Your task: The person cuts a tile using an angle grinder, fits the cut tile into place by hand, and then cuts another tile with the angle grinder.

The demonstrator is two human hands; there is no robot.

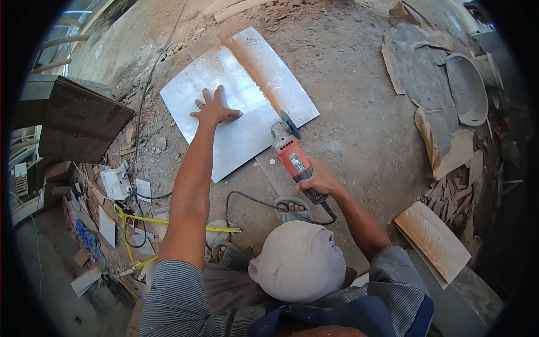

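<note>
A large pale, glossy tile (236, 140) lies on the dirt floor, with a band of reddish-brown dust (255, 67) across its right part. My left hand (212, 108) rests on the tile with its fingers spread. My right hand (320, 178) is wrapped round the rear body of a red and black angle grinder (293, 159). Its dark disc (290, 124) stands on edge at the near end of the dust band. Whether the disc touches the tile or spins, I cannot tell. The black cord (250, 196) loops from the grinder toward the left.
A yellow tape measure (224, 228) stretches out near my sandalled feet. Left are a brown panel (84, 121), a white box (115, 182) and scraps. On the right lie a dusty sheet with a basin (469, 90), broken pieces (449, 196) and a dusty tile (435, 241).
</note>
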